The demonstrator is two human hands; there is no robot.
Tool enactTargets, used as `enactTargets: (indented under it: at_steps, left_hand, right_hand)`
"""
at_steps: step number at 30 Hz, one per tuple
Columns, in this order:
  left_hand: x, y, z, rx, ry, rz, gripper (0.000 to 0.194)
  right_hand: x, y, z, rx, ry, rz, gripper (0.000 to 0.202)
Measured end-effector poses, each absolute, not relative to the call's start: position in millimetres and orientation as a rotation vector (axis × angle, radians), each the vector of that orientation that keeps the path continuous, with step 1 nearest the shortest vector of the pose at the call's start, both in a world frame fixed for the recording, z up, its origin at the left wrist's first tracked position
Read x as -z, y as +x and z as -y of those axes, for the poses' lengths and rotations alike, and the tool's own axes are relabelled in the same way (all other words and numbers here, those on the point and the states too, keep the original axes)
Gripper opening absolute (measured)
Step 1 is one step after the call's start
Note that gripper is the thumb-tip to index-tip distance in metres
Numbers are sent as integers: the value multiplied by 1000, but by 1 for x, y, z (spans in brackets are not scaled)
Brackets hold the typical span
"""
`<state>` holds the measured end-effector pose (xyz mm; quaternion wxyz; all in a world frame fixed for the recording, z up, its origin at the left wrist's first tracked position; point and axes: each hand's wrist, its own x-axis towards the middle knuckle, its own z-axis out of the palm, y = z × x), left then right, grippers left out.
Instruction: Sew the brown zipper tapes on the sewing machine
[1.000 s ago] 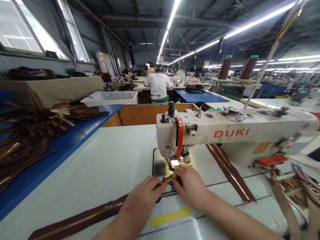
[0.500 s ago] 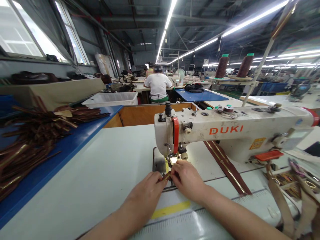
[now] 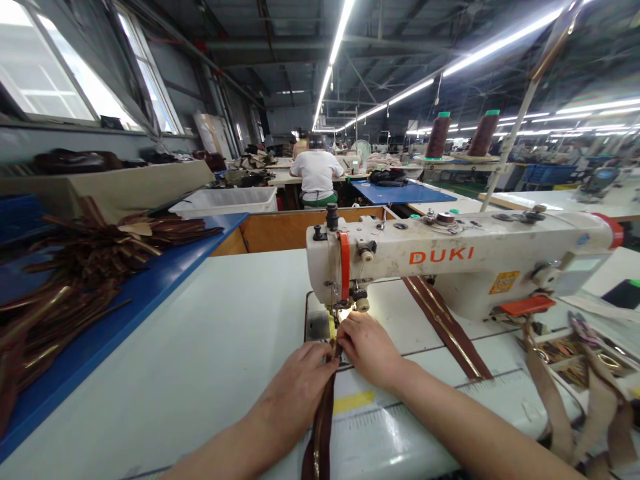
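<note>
My left hand (image 3: 303,381) is closed on a brown zipper (image 3: 323,427) with gold teeth, whose tail hangs down toward me past the table's front edge. Just in front, my right hand (image 3: 369,347) pinches the same zipper close beneath the needle area of the white sewing machine (image 3: 390,250). The fingers hide the zipper's far end, and I cannot tell whether the presser foot touches it. Two more brown zipper strips (image 3: 453,333) lie under the machine's arm, to the right of my right hand.
A pile of brown zipper strips (image 3: 75,293) covers the blue table (image 3: 165,280) at left. On the right, beige straps (image 3: 560,407) drape over a tray of metal rings (image 3: 575,367). Brown thread cones (image 3: 439,137) stand behind the machine. Farther off, a person (image 3: 317,173) sits facing away.
The zipper's tail has come into view below my left hand, and the held part now points toward the needle. Both hands stay close together. The view has shifted slightly.
</note>
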<state>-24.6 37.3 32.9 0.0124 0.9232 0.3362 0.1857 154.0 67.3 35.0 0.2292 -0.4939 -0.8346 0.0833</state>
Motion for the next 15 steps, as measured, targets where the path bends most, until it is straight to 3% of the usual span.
enactTargets:
  at_steps: [7,15]
  left_hand:
    - [-23,-36,-47,-462,3304,-757,39]
    - [-21,-32,-43,-261,3395,-805,46]
  right_hand:
    - [-33,152,-69,-189,-1368,2301,13]
    - [-32,158,-67,-332,-1277,2099,18]
